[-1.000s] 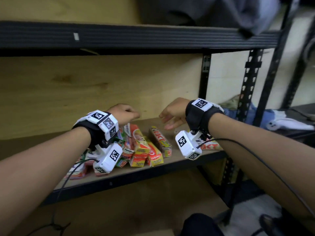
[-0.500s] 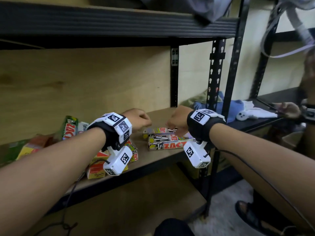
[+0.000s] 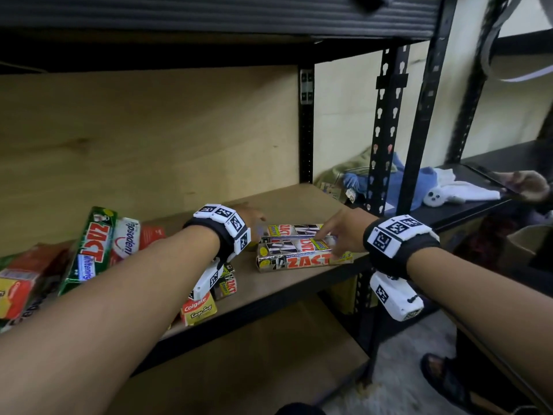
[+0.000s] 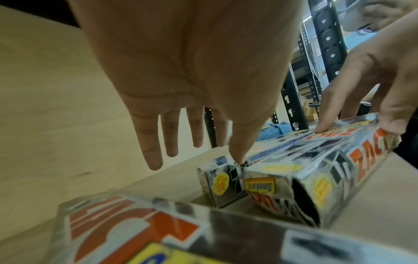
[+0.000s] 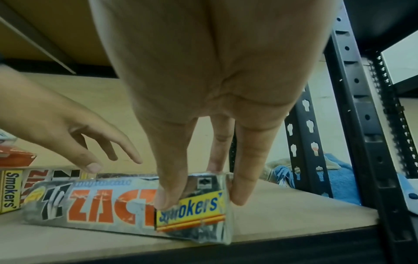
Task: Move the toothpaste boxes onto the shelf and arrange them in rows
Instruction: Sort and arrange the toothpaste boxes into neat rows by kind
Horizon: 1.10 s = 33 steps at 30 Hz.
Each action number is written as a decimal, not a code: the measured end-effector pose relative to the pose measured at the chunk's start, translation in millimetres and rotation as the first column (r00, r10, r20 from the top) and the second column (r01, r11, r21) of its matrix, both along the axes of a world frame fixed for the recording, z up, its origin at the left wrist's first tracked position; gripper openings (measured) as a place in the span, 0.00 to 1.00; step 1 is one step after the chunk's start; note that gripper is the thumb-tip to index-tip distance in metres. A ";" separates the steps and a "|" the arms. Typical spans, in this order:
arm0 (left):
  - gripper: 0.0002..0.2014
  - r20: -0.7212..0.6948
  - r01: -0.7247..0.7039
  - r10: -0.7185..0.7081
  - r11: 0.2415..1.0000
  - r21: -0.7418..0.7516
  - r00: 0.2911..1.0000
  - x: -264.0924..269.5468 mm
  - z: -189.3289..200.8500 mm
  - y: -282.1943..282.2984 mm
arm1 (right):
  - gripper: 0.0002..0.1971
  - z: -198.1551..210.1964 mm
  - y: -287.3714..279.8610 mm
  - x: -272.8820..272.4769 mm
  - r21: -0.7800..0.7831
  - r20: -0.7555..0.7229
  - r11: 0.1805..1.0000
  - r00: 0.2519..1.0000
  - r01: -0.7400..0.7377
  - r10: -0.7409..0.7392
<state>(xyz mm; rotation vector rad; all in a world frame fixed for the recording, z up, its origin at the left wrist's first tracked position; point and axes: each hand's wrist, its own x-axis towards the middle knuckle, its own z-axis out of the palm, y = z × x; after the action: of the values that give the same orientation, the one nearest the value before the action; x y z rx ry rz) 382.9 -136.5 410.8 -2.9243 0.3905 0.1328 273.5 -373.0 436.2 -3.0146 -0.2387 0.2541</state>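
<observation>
Two silver ZACT toothpaste boxes lie side by side on the wooden shelf (image 3: 287,283), the front box (image 3: 302,259) and the back box (image 3: 287,230). My right hand (image 3: 332,244) is at their right end. Its thumb lies on the front box (image 5: 108,203) face, and its straight fingers (image 5: 242,192) touch the top and the end. My left hand (image 4: 196,153) hovers at the left end with fingers spread straight. Its thumb tip touches the back box (image 4: 217,180) at its corner. More boxes lie piled at the left: a green ZACT (image 3: 89,250), a Pepsodent (image 3: 127,238) and a Colgate (image 3: 199,310).
Black slotted uprights (image 3: 383,130) stand right of the shelf. A blue cloth and a white plush toy (image 3: 449,190) lie on the neighbouring shelf, where another person's hand (image 3: 523,184) holds something. The upper shelf (image 3: 209,13) hangs low overhead. A sandalled foot (image 3: 443,375) is on the floor.
Both hands were loosely curled above the silver boxes half a second ago. Now their fingers are stretched out, touching the two ends of the pair. The view has swung right.
</observation>
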 end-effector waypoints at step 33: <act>0.16 -0.125 0.030 -0.039 0.997 -0.069 0.991 -12.7 8.2 8.2 | 0.30 -9.7 -3.4 -42.4 0.011 0.050 0.984 0.983 0.178 -0.178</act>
<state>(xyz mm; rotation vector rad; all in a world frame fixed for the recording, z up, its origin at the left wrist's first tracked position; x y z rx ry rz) 370.2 -128.3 419.1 -2.9825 0.4737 0.3075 231.1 -376.4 426.5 -3.0135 0.0272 0.1603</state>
